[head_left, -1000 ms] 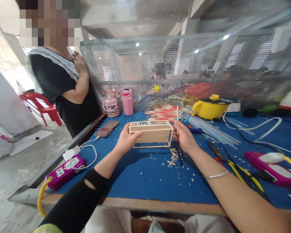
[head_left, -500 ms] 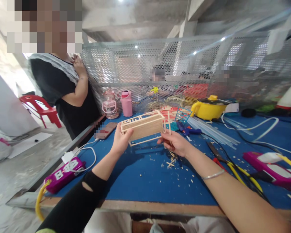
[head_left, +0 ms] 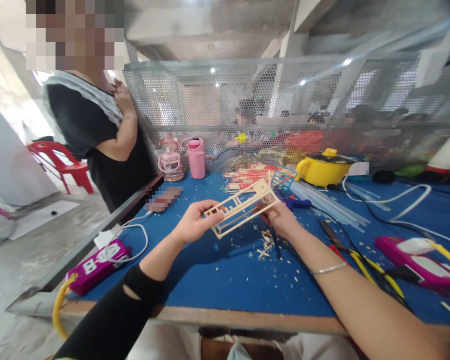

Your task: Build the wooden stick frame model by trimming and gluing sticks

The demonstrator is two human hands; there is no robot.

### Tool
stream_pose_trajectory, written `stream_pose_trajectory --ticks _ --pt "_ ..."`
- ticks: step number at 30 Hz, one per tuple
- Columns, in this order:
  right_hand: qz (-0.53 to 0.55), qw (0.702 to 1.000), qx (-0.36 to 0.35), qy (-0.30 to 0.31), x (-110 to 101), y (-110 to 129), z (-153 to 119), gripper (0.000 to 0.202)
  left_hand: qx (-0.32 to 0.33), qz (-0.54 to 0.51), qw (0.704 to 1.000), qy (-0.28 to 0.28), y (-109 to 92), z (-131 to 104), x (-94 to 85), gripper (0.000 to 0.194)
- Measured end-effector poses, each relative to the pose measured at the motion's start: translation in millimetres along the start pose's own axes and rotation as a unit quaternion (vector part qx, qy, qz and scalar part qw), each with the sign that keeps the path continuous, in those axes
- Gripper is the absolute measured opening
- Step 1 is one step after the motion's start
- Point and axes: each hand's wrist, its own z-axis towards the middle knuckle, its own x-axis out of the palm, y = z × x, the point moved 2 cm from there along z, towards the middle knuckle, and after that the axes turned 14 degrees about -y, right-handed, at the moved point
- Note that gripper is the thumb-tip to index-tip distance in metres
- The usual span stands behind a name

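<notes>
With the clock set on the stick frame and twelve pointing away from the wearer, the blue tabletop (head_left: 217, 290) spreads beneath everything at hand, and a perforated metal screen (head_left: 195, 110) stands along its far side at twelve. A person in a black top (head_left: 82, 115) stands at ten, one hand raised by the screen's edge; a red chair (head_left: 73, 167) sits on the floor between nine and ten. A yellow pot (head_left: 322, 169) with a dark lid is at two. A purple power strip (head_left: 97, 265) lies at eight. The stick frame (head_left: 243, 208) itself, an open box of pale wooden bars, is held above the tabletop, tilted, its long side running from eight up to two. The left hand (head_left: 197, 220) is closed on the eight o'clock end, thumb over the near bars and fingers around the far side. The right hand (head_left: 279, 215) is at the opposite end, fingers bent behind the bars and partly hidden; whether they pinch or merely support it, I cannot tell. A pink bottle (head_left: 197, 160) stands between ten and eleven, red-marked sticks (head_left: 251, 175) lie piled at twelve, and tiny wood chips (head_left: 265, 243) are scattered around five.
</notes>
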Motion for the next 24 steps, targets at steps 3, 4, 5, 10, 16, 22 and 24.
stream_pose_trajectory --ticks 3,4,5,10,16,22,24 --pt "0.008 1.0 0.0 -0.014 0.6 3.6 2.6 0.035 -0.071 -0.044 0.993 0.081 -1.1 -6.0 10.0 0.036" --pt "0.01 1.0 0.002 -0.02 0.7 5.2 3.4 0.035 -0.097 -0.07 0.987 0.103 -0.7 -7.8 14.5 0.037" --pt "0.011 1.0 0.005 -0.028 0.6 6.8 4.2 0.036 -0.12 -0.104 0.981 0.109 -0.2 -8.9 18.9 0.036" --pt "0.014 0.996 0.009 -0.091 1.3 18.4 0.8 0.037 -0.128 -0.332 0.932 -0.068 1.1 -0.7 32.8 0.033" --pt "0.002 0.997 -0.073 -0.029 17.6 32.0 -22.6 0.035 -0.137 -0.426 0.873 -0.193 1.5 16.8 55.1 0.034" --pt "-0.126 0.976 -0.175 -0.022 18.0 30.4 -25.1 0.023 -0.143 -0.402 0.888 -0.173 5.7 10.3 66.2 0.027" --pt "-0.137 0.974 -0.178 -0.029 14.9 29.6 -21.6 0.023 -0.168 -0.369 0.901 -0.157 8.5 6.8 63.4 0.02"
